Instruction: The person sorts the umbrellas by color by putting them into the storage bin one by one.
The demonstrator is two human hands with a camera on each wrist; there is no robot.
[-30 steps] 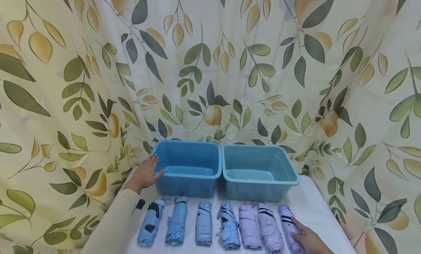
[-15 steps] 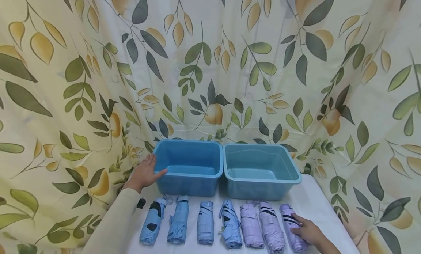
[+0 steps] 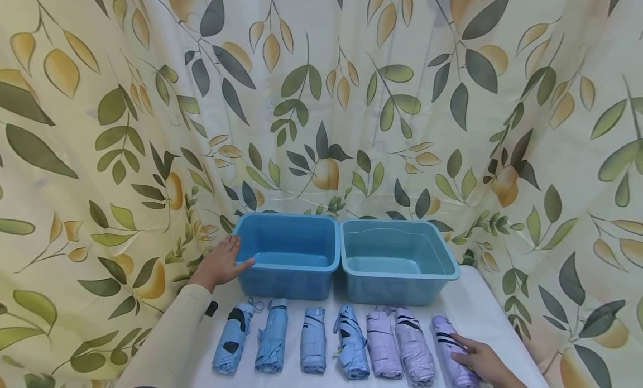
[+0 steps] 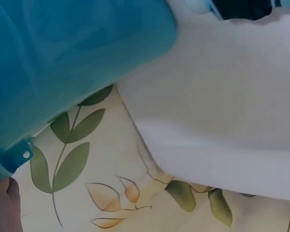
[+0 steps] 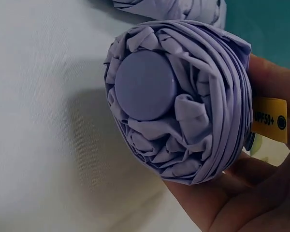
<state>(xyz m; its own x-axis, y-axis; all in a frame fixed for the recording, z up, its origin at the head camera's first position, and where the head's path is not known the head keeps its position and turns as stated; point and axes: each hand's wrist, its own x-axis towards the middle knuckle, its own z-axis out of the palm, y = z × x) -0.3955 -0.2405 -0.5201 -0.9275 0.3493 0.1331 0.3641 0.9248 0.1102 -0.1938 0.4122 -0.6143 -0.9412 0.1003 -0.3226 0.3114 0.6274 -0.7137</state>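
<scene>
A rolled-up purple folding umbrella (image 3: pixel 449 349) with black stripes lies at the right end of a row of umbrellas. My right hand (image 3: pixel 484 361) grips it from the right side, thumb and fingers around it. Its round end cap, gathered folds and a yellow tag (image 5: pixel 269 120) face the right wrist camera. At the left, my left hand (image 3: pixel 221 263) rests on the rim of the darker blue bin (image 3: pixel 288 284), fingers straight and thumb spread over the front corner. In the left wrist view only a small part of that hand (image 4: pixel 5 205) shows beside the bin's rim.
A paler teal bin (image 3: pixel 399 290) stands right of the blue one. In front lie two more purple umbrellas (image 3: pixel 413 349) and several blue ones (image 3: pixel 312 343) on the white table (image 3: pixel 482 298). A leaf-patterned curtain (image 3: pixel 321 97) surrounds the table.
My right hand has shifted the end purple umbrella slightly to the right, widening the gap beside its neighbour. My left hand has stayed on the bin's rim.
</scene>
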